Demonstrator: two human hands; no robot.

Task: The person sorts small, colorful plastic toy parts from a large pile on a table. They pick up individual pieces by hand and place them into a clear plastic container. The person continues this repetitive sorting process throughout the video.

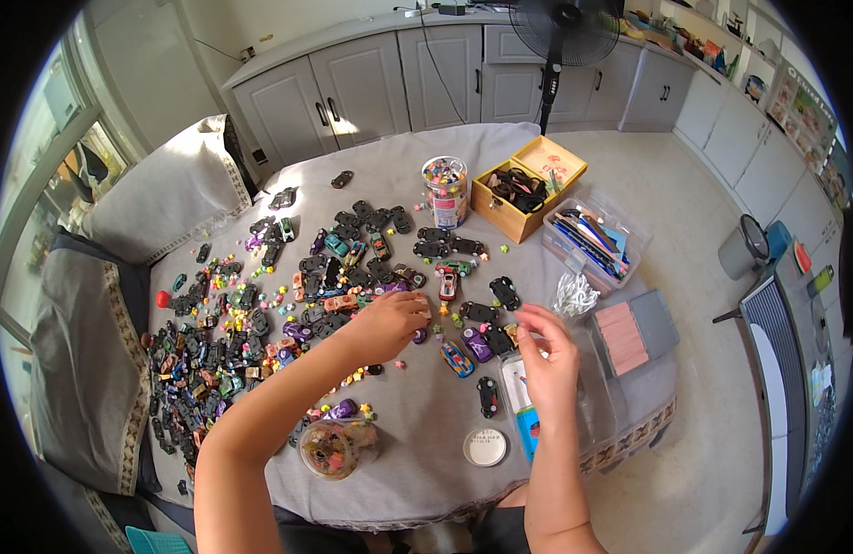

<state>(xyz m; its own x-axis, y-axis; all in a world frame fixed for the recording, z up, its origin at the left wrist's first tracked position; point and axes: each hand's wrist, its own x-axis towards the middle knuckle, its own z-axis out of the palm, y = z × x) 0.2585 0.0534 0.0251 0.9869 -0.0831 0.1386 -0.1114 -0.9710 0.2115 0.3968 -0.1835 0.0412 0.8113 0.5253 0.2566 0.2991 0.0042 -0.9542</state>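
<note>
My left hand (388, 325) is palm down over a cluster of toy cars, fingertips beside a pink-orange toy car (421, 305); the hand hides whether it grips one. My right hand (550, 353) hovers at the right with thumb and fingers apart, and nothing shows between them. Close to its fingertips lie a black toy car (498, 340) and a purple toy car (477, 344). Between the hands sit a blue-and-orange toy car (457, 359) and a red-and-white toy car (447, 285). Several cars lie upside down, black undersides up.
A dense heap of toy cars and paper stars (212, 374) covers the left side. Around stand a jar of stars (446, 201), a tipped jar (329, 450), a white lid (485, 447), a wooden box (509, 215), a pen box (593, 242) and a clear tray (599, 408).
</note>
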